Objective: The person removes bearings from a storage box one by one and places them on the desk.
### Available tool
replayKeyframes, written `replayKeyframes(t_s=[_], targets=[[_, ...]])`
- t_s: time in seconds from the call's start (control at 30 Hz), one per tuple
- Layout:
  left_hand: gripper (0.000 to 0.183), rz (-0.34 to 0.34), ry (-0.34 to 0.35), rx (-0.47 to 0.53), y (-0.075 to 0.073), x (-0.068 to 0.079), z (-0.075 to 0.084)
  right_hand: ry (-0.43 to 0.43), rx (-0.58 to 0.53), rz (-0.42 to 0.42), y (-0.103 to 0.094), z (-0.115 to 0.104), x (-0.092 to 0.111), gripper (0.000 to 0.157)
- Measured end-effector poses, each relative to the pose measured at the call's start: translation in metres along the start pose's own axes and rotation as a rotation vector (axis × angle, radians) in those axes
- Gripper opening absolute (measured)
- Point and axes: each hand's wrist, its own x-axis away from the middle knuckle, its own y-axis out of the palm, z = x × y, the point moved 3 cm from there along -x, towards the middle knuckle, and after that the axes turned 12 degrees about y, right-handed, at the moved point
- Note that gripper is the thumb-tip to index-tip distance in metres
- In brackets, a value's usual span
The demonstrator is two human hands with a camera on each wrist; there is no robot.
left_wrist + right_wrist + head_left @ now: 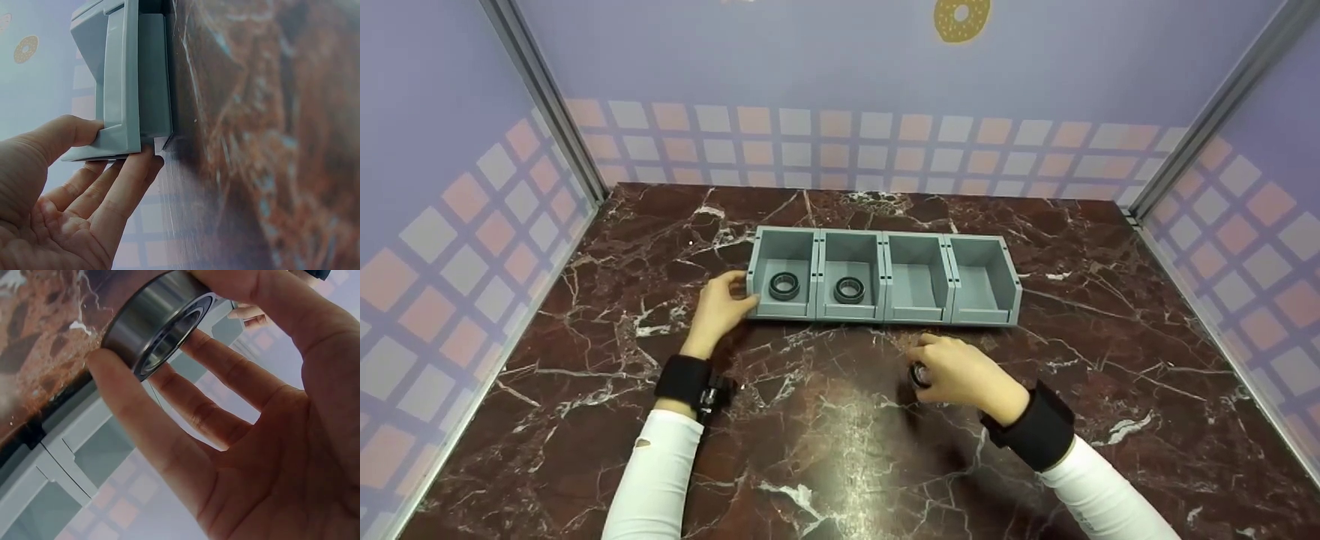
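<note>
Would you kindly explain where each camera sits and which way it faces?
Head: worn there, looking forward and down at the bins; left hand, right hand and sleeves show.
Left wrist: worn there, facing the end bin; that hand's fingers show.
Right wrist: worn there, facing the ring the right hand holds; the left hand shows beyond.
Head and right wrist views share the ring, bins and both hands.

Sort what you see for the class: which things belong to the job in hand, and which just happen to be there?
In the job:
- bearing in the right hand
- two bearings, one in each leftmost bin
- row of four grey bins, gripped by the left hand

Just there:
- doughnut picture
- patterned wall
</note>
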Motion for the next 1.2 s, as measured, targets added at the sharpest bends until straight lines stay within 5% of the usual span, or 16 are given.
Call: replayKeyframes(t_s=[1.2], targets=[[0.050,-0.022,-0.025,0.013,0.001,0.000,-0.002,0.022,-0.030,0.019,0.031,-0.002,0.024,0.030]])
